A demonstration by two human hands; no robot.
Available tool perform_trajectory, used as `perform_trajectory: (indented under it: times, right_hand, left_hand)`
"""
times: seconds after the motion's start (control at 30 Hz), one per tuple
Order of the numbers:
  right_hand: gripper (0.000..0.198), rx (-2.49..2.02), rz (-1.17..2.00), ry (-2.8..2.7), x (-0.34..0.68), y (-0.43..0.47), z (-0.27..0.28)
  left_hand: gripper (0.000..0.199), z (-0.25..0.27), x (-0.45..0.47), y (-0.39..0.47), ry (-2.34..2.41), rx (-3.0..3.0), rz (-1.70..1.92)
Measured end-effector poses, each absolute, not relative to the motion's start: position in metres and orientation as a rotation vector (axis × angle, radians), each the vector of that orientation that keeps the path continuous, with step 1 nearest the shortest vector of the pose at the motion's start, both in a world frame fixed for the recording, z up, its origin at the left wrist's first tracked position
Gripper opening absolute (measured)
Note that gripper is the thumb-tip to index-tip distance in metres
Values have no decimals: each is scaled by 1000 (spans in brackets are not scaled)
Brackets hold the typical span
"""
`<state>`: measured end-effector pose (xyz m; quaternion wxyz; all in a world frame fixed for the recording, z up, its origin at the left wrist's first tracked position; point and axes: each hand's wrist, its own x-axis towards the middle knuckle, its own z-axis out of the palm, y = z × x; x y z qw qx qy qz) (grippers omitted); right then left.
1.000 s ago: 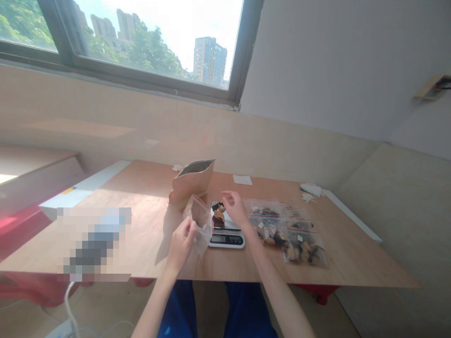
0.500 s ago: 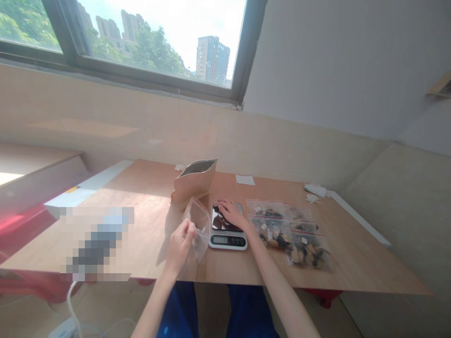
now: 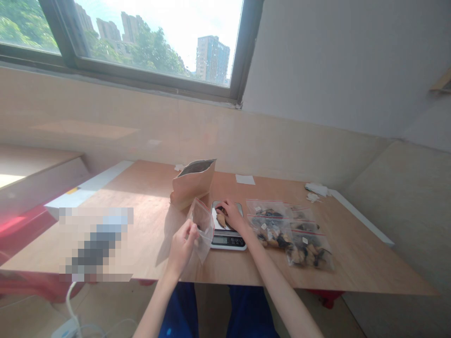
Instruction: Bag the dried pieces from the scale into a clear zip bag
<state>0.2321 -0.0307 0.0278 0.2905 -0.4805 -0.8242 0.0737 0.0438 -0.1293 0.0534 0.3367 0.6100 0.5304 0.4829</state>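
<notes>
Beside the scale [image 3: 227, 230], left hand [image 3: 181, 246] holds open bag [image 3: 201, 226].

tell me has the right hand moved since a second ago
Yes. The right hand has come down from above the scale onto its platform, closing around the pieces there, nearer the scale's display.

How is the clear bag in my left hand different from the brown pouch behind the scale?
The clear bag is see-through and held up by the left hand; the brown pouch is opaque, larger, and stands on the table untouched. Both are open at the top.
</notes>
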Motion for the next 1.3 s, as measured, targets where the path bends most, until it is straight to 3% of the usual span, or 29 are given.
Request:
perform_trajectory:
  times: [0.17, 0.3, 0.5, 0.6, 0.7, 0.9, 1.17, 1.3]
  right_hand:
    - [8, -1396, 65, -2214, 235, -24, 28]
    - [11, -1437, 137, -2042, 236, -19, 33]
    - [15, -1294, 622, -1536, 208, -40, 80]
    - [19, -1183, 1038, -1542, 191, -59, 108]
    - [17, -1232, 1222, -1619, 182, -72, 125]
    - [23, -1496, 1189, -1739, 170, -76, 130]
    - [28, -1415, 1009, -1812, 149, -69, 121]
    - [19, -1323, 952, -1803, 150, -70, 123]
  left_hand:
    - [35, 53, 43, -128, 1388, 1594, 1274]
    - [35, 57, 44, -128, 1384, 1599, 1284]
    - [35, 61, 46, -127, 1377, 1596, 1284]
    - [36, 61, 50, -127, 1369, 1586, 1296]
    - [37, 61, 53, -128, 1379, 1566, 1314]
    - [36, 58, 54, -131, 1364, 1526, 1350]
    - [32, 55, 49, -129, 1353, 1391, 1451]
    - [30, 55, 48, -129, 1316, 1324, 1525]
